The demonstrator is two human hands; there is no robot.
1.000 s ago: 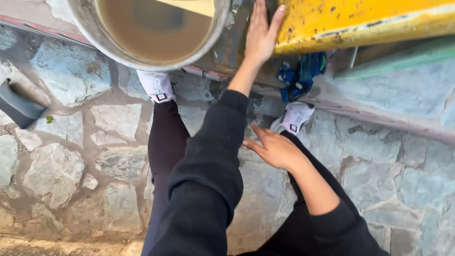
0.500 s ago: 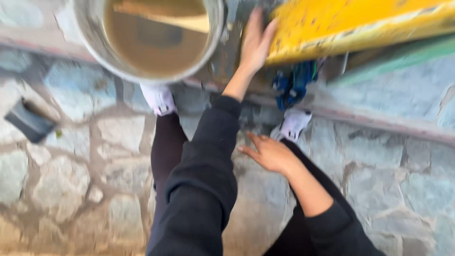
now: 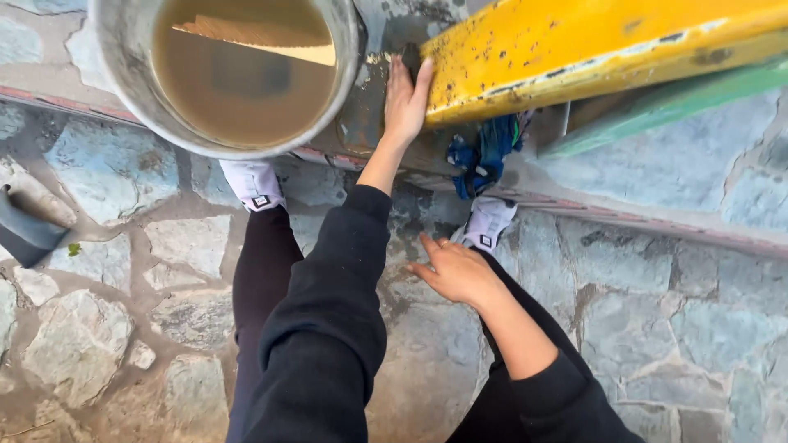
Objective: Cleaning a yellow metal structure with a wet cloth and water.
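The left hand (image 3: 406,97) is lying flat, fingers straight and together, against the chipped end of the yellow beam (image 3: 591,49) where it meets a wet grey ledge (image 3: 369,123) — pressing or steadying rather than gripping, with nothing closed inside it. The right hand (image 3: 455,271) is hanging loose above the stone paving (image 3: 657,328), fingers half spread and slightly curled, holding nothing and touching nothing. Just to the left of the flat hand, a metal bucket (image 3: 123,66) is sitting on the ledge, nearly full of murky brown water (image 3: 238,90) with a pale wooden piece (image 3: 263,37) floating or leaning across it. A blue cloth (image 3: 484,160) is hanging bunched under the beam, untouched, just above one white shoe (image 3: 488,221). Judging from this, the work is looking barely begun: the bucket is standing filled and ready, the cloth is not yet in either hand, and the beam's surface is showing rust specks and grime.
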